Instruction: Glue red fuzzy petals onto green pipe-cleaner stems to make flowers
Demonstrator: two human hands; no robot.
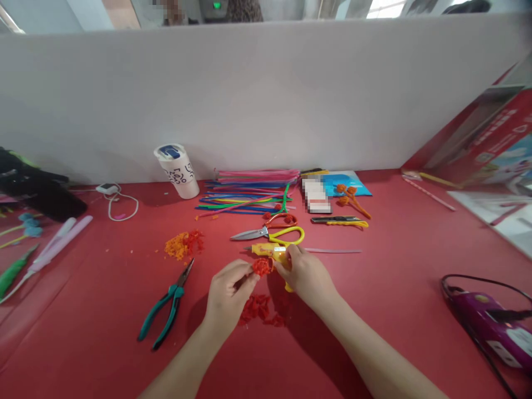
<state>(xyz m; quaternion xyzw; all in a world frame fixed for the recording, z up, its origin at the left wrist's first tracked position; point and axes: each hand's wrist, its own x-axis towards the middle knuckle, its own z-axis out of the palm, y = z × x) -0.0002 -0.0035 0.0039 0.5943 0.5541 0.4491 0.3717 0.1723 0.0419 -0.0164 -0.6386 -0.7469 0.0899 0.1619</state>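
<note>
Here, yellow glue gun (262, 249), nozzle (247, 248) leftward, long axis crosswise

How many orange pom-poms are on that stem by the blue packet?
3 show on the orange stem by the blue packet: an upper-left pom-pom, an upper-right pom-pom and a lower-left pom-pom. Any tucked behind these would be hidden.
</note>
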